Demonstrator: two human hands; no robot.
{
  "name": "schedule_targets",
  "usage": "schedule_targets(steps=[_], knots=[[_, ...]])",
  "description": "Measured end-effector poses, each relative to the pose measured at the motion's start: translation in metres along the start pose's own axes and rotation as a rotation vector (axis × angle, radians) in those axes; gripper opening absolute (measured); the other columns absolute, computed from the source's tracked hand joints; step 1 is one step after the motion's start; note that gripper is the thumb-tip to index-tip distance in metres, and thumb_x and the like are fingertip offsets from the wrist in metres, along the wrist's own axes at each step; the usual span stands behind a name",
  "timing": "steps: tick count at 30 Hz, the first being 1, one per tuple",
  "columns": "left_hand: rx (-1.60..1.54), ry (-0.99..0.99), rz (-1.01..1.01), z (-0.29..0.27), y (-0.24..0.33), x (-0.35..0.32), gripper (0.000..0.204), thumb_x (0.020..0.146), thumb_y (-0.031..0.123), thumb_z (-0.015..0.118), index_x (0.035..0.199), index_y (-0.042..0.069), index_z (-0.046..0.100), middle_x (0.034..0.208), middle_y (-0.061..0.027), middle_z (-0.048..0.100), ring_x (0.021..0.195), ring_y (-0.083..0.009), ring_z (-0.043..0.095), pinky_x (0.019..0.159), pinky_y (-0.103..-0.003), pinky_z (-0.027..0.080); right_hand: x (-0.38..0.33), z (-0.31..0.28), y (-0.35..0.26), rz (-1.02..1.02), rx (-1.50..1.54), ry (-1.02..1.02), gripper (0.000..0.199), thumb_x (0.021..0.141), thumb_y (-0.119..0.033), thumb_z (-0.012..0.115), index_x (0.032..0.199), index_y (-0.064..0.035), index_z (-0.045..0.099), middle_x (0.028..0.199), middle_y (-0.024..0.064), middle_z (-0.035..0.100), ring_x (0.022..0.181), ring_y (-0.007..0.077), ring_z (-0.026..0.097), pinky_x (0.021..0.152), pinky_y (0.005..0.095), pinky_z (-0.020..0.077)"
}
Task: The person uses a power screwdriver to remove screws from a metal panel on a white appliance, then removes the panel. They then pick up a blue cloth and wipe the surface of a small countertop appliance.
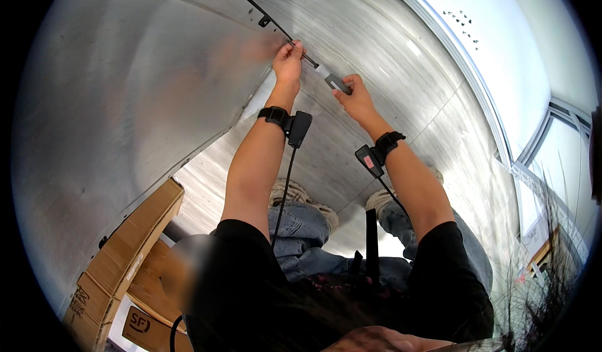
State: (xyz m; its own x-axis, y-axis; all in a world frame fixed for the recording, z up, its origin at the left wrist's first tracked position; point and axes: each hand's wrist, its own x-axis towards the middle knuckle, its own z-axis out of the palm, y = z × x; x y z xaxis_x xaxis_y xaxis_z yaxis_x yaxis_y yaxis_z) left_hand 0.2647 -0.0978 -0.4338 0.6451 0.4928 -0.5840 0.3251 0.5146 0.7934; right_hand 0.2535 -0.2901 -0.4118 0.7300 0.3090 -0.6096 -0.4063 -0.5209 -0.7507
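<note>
Black cord (pixel 252 2) beside metal panel (pixel 157 69): left grip (pixel 288 67) pinches it, apparently steadying it; right grip (pixel 359 103) clasps grey-handled tool (pixel 339 85).

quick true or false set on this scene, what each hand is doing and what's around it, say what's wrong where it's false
1. The right hand holds a dark grey tool. True.
2. The left hand lies spread flat on the metal panel. False: its fingers are closed at a thin black strip.
3. The metal panel takes up much of the picture's left side. True.
4. The cardboard boxes are at the picture's upper right. False: they are at the lower left.
5. The person's trousers are red. False: they are blue.
6. The person's shoes are light-coloured. True.
</note>
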Motion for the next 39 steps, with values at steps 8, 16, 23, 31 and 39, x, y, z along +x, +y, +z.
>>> schedule_targets(steps=[8,16,23,31,39], knots=[[0.001,0.023,0.073,0.002,-0.002,0.003,0.016,0.091,0.014,0.058,0.106,0.009,0.059,0.081,-0.0002,0.063,0.067,-0.0073,0.053,0.06,-0.02,0.044,0.013,-0.004,0.011,-0.001,0.14,-0.06,0.045,0.075,-0.008,0.067,0.117,-0.0008,0.051,0.106,0.019,0.059,0.096,0.0301,0.058,0.084,0.0369,0.0449],[-0.041,0.104,0.056,0.006,0.001,0.005,0.01,0.09,0.011,0.059,0.098,0.006,0.062,0.078,-0.0011,0.063,0.061,-0.0082,0.051,0.055,-0.021,0.042,0.007,-0.003,-0.008,-0.249,-0.386,0.035,0.042,0.071,-0.002,0.064,0.112,0.0005,0.054,0.11,0.0246,0.056,0.1,0.0374,0.056,0.084,0.0426,0.0456],[-0.083,0.142,-0.031,0.015,0.014,0.0,0.006,0.09,0.008,0.059,0.088,0.004,0.063,0.073,-0.002,0.061,0.055,-0.0086,0.047,0.051,-0.022,0.038,-0.002,0.003,-0.029,-0.089,-0.293,0.05,0.038,0.071,0.0,0.059,0.109,0.0019,0.053,0.109,0.0263,0.056,0.102,0.0391,0.055,0.084,0.0427,0.0453],[-0.146,0.161,-0.041,0.016,0.014,0.0,0.003,0.088,0.007,0.061,0.088,0.005,0.062,0.073,-0.0014,0.061,0.058,-0.0102,0.053,0.052,-0.022,0.039,0.006,0.002,-0.016,-0.222,-0.379,0.057,0.044,0.07,0.001,0.057,0.114,0.0012,0.052,0.111,0.0231,0.056,0.103,0.0383,0.054,0.087,0.0417,0.0443],[-0.105,0.185,-0.097,0.017,0.017,0.002,0.002,0.087,0.007,0.061,0.088,0.005,0.062,0.074,-0.0002,0.061,0.059,-0.0093,0.055,0.05,-0.021,0.039,0.0,0.012,-0.019,-0.136,-0.357,0.092,0.042,0.071,-0.002,0.057,0.113,-0.0012,0.054,0.114,0.023,0.054,0.107,0.0379,0.052,0.089,0.0413,0.0435]])
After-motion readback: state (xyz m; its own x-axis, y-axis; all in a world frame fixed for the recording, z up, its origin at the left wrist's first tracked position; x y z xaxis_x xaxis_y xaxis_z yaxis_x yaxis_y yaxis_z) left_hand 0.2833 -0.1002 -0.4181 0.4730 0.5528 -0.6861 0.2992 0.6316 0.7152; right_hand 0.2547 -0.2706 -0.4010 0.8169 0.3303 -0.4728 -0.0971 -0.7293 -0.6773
